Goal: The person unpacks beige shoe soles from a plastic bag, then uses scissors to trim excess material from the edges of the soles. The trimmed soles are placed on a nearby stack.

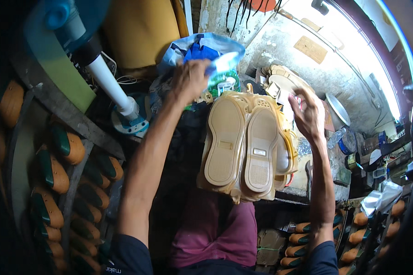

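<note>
My left hand (191, 81) is raised at the far side, its fingers closed around a blurred blue-and-white thing (226, 63) whose kind I cannot make out. To the right, my right hand (310, 114) hovers with curved fingers apart and nothing visible in them. Between my forearms lie a left tan shoe sole (222, 160) and a right tan shoe sole (263, 130), side by side. Each has a small rectangle at its middle. They rest on a yellowish, glossy plastic support (287, 160) above my knees. Neither hand touches the soles.
A blue bag (234, 43) and a green-labelled container (227, 85) stand beyond the soles. Stacked tan sole pieces (287, 78) lie at the far right. A white pipe (108, 80) rises at left. Racks of orange-and-green shoe lasts (55, 176) flank me; a metal lid (338, 110) leans right.
</note>
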`<action>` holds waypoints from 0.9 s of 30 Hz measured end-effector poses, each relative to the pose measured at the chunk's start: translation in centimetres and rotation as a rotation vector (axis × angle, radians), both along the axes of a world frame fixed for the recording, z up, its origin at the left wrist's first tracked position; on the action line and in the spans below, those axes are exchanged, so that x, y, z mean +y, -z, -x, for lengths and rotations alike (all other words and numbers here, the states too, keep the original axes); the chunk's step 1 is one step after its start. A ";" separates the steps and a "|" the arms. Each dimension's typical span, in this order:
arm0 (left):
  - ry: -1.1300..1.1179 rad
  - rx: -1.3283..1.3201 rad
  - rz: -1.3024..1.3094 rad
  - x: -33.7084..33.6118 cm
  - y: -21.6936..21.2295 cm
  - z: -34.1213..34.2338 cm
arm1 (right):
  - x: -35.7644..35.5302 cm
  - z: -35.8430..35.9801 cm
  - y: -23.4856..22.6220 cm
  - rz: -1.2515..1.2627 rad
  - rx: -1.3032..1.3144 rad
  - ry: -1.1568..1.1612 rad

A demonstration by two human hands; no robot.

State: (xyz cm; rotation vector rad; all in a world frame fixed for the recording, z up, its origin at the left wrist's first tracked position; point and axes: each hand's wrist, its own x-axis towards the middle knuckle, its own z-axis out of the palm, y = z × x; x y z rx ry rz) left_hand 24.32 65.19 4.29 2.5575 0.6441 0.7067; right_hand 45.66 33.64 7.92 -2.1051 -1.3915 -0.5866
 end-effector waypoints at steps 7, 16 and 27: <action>0.150 -0.088 -0.282 -8.0 5.3 3.9 | 21.5 4.0 -0.4 0.120 0.255 -0.688; -0.170 -0.345 0.103 -2.6 0.6 2.3 | 23.6 -0.4 4.5 0.391 0.163 -0.128; -0.146 -0.356 0.287 1.5 3.7 -2.9 | 22.7 2.6 1.9 0.245 0.024 -0.193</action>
